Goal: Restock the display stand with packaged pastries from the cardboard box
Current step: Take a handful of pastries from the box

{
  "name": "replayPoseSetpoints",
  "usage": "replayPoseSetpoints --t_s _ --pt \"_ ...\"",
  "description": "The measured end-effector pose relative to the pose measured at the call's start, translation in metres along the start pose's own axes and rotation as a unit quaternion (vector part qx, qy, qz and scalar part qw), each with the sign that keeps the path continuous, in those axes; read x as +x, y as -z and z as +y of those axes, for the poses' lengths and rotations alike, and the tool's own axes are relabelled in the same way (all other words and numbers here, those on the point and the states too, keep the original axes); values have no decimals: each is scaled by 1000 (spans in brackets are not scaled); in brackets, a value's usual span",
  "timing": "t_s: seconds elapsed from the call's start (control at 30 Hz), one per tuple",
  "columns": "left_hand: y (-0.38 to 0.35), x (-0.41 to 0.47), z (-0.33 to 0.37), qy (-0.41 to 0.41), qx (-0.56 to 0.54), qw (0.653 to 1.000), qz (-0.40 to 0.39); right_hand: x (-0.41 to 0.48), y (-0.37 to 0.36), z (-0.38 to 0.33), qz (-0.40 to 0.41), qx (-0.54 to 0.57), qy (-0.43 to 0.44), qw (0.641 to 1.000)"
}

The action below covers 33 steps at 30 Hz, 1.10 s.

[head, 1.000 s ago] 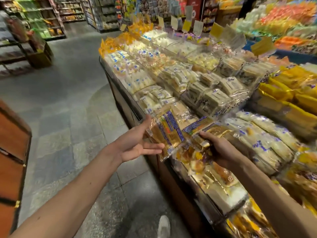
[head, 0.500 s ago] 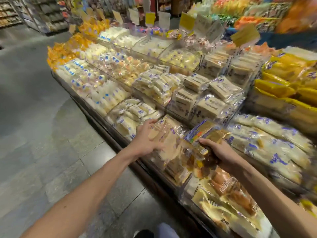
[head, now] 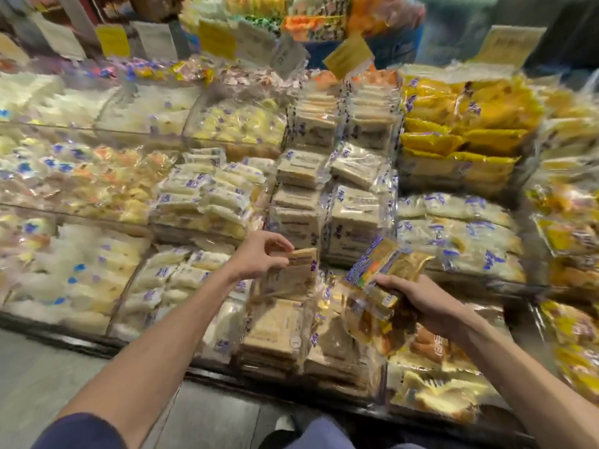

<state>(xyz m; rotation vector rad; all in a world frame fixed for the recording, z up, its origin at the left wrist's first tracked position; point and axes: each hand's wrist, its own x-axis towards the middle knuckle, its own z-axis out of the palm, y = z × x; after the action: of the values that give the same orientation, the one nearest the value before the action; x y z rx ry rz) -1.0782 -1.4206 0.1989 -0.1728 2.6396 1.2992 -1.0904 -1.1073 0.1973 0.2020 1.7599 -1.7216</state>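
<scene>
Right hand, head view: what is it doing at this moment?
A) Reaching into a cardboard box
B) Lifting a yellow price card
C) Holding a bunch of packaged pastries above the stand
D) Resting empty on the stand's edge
C: the right hand has its grip closed around several packaged pastries in clear and blue-printed wrappers, held over the front of the display stand; no cardboard box is in view.

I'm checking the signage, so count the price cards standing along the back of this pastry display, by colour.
Bright yellow price cards: 3
White price cards: 4
Pale cream price cards: 2
Total: 9, though the blur makes this approximate.
</scene>
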Motion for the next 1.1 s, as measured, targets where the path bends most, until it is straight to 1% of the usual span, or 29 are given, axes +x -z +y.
replayPoseSetpoints --t_s 0.07,0.17,0.23,0.27,0.33,0.4,0.43,0.53,0.67,0.73,0.77,0.8,0.83,0.87,0.9,0.93,0.97,1.03,1.1 --pt "1 18 -11 -26 14 999 -38 -4 -7 4 29 23 -12 999" --pt "0 40 -26 -53 52 995 -71 -5 -19 14 58 29 -27 998" --pt "-4 49 -31 -85 129 986 -68 -8 -27 16 57 27 -25 998" --pt "-6 51 -33 -110 192 973 -58 -9 -31 18 57 20 -25 998" --pt "-9 49 -37 -179 301 937 -16 -9 -40 19 66 20 -26 997" --pt "-15 51 -50 -246 356 901 11 -7 -47 21 74 33 -20 996" --pt "-19 50 -56 -260 363 895 8 -5 -49 22 80 36 -18 996" --pt "-30 44 -68 -254 347 902 -34 -5 -55 21 86 43 -12 995" --pt "-32 43 -71 -249 386 887 -46 -8 -59 23 87 43 -14 995" --pt "-31 42 -68 -242 418 874 -54 -10 -60 23 89 49 -13 995" --pt "-32 41 -63 -240 413 877 -55 -11 -61 22 89 51 -12 995" --pt "-35 38 -57 -233 363 901 -53 -13 -62 21 85 53 -11 995" --pt "-38 33 -44 -215 262 940 -48 -13 -63 19 81 54 -7 995" --pt "-41 28 -29 -174 129 975 -58 -14 -64 17 76 57 -2 995" --pt "-44 23 -12 -122 -7 989 -88 -15 -65 16 72 59 2 996" --pt "-47 18 3 -77 -107 983 -127 -15 -67 15 67 65 5 996" --pt "-52 14 14 -47 -159 973 -163 -14 -68 15 62 70 6 996" --pt "-62 7 27 -15 -205 956 -211 -14 -69 14 55 81 9 995" --pt "-70 7 29 9 -220 953 -208 -14 -71 13 49 90 11 995"
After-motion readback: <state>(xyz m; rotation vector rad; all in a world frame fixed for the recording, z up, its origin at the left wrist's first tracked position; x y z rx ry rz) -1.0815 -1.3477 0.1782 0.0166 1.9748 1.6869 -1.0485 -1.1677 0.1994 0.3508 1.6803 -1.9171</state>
